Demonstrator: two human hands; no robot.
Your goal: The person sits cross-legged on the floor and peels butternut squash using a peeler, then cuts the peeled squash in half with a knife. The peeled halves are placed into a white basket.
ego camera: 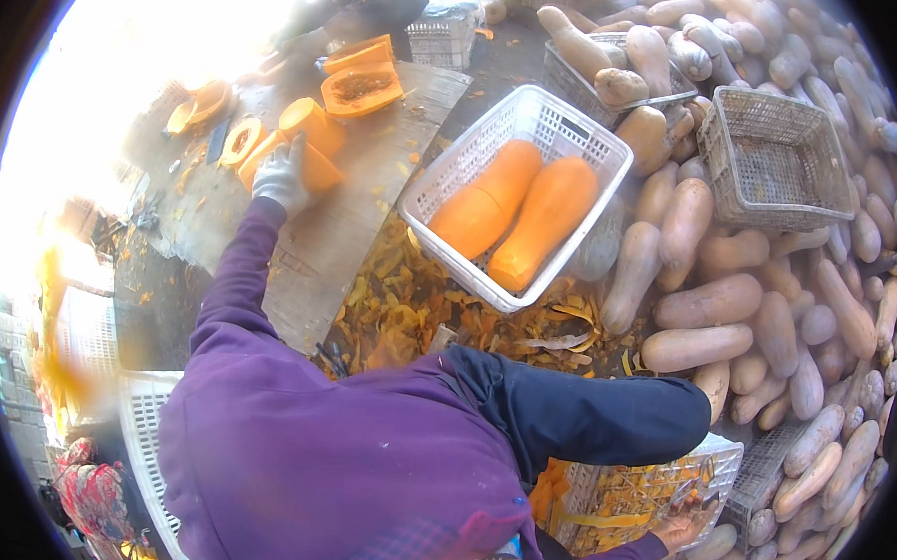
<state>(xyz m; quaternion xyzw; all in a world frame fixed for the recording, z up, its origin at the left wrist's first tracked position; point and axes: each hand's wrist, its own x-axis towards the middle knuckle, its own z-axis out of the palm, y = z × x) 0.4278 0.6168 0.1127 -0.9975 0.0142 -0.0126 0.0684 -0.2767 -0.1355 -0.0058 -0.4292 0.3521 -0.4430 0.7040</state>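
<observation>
My left hand [281, 183], in a pale knit glove, grips a peeled orange squash piece [314, 170] lying on a wooden board [323, 237]. Against it lie another peeled chunk [312, 126] and a cut piece [243, 142] with its seedy hollow showing. Farther up the board are halved squash pieces [363, 88], seeds exposed. At the lower right, my bare right hand [684, 521] is palm up with its fingers apart and appears to hold nothing. It is beside the rim of a plastic crate [725, 472] containing orange peelings.
A white crate [511, 301] holds two peeled squashes [545, 224]. Peel scraps [387, 307] cover the floor. Unpeeled squashes [704, 347] are heaped on the right around a grey crate [777, 155]. A person [378, 7] is at the top; glare hides the upper left.
</observation>
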